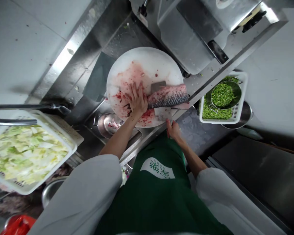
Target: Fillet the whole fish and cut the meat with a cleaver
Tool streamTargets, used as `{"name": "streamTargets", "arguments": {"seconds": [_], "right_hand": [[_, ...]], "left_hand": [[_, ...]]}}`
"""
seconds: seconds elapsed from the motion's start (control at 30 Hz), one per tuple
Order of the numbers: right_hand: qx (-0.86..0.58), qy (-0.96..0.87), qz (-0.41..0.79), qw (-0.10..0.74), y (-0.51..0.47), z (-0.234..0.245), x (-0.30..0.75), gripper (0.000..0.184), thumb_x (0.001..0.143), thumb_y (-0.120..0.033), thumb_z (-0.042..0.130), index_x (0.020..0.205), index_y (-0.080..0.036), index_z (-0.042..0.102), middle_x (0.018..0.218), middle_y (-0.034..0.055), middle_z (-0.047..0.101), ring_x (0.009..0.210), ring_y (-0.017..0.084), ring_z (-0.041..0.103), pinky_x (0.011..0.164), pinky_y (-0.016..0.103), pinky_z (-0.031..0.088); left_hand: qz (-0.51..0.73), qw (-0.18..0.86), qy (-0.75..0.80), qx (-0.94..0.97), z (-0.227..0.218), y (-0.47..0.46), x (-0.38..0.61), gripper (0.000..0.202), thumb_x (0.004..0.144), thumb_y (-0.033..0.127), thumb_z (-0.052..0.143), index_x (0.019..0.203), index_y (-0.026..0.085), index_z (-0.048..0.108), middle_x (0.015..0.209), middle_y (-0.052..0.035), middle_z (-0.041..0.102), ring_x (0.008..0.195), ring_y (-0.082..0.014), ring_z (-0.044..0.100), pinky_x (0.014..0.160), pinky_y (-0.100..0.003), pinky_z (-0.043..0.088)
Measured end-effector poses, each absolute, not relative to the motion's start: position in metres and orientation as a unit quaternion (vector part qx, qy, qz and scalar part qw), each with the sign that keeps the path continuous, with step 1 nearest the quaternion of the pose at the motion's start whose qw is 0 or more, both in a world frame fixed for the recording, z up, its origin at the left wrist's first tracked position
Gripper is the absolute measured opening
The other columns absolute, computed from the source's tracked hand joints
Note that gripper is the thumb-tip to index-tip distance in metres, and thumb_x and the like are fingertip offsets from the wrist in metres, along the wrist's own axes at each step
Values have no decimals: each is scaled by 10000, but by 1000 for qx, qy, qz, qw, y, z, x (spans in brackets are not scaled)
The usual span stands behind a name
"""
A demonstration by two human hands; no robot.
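Now: fish pinned on board, cleaver across it

Left hand (137, 99) lies flat, fingers spread wide, pressing the cut end of the fish (170, 95). Fish lies across the bloodied round cutting board (147, 62) on the steel worktop (117, 39). Right hand (173, 129) is closed round the handle of the cleaver (162, 113) at the board's near edge; blade crosses the fish. Cabbage basket (61, 133) sits left, greens basket (218, 121) right.
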State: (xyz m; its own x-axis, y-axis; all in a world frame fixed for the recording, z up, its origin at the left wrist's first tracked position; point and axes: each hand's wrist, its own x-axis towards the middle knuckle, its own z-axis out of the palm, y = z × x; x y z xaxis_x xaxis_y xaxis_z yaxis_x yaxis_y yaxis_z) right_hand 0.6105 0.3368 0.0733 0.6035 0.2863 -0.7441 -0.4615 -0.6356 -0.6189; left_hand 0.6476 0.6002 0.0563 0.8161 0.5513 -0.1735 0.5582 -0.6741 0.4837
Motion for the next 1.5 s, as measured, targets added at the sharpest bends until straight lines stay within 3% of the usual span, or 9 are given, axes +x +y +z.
{"name": "streamTargets", "arguments": {"seconds": [0.27,0.47,0.73,0.93,1.3,1.5], "right_hand": [[-784,-18,486,386,315,75,634,688,942,-947,327,804,-286,459,432,7,520,372,199,532,425,300,420],[-780,-51,496,378,311,71,654,597,1001,-844,389,832,-276,460,429,-15,521,374,187,538,456,280,429],[-809,-82,476,335,324,70,667,393,1100,-554,450,934,-220,572,438,-30,532,402,197,576,514,277,459],[-800,-100,501,314,314,75,670,436,1111,-570,444,914,-210,593,417,-28,520,395,189,572,529,264,469],[-806,-114,503,291,316,72,665,431,1111,-532,466,916,-185,629,463,5,566,407,190,585,505,266,454],[-806,-101,490,316,328,72,657,415,1106,-512,496,1047,-136,661,497,-6,574,390,190,566,451,275,437]], "left_hand": [[19,274,278,921,50,600,649,597,1111,328,447,1697,234,383,1829,-109,173,1712,-346,18,1319,-740,-98],[21,292,299,908,50,600,651,583,1109,390,440,1679,265,421,1806,-89,266,1716,-306,-25,1350,-711,-25],[-11,254,337,907,61,594,640,645,1124,433,328,1734,226,308,1838,-75,134,1715,-279,-45,1359,-626,-85],[-44,214,383,898,67,590,617,660,1136,454,279,1758,245,212,1845,-71,49,1714,-275,-47,1347,-631,-81],[-33,196,378,904,53,593,621,656,1132,418,257,1760,233,204,1843,-86,58,1714,-315,-22,1342,-675,-60],[-77,201,259,942,63,585,578,695,1122,408,225,1753,119,176,1827,-137,140,1713,-261,88,1384,-563,29]]}}
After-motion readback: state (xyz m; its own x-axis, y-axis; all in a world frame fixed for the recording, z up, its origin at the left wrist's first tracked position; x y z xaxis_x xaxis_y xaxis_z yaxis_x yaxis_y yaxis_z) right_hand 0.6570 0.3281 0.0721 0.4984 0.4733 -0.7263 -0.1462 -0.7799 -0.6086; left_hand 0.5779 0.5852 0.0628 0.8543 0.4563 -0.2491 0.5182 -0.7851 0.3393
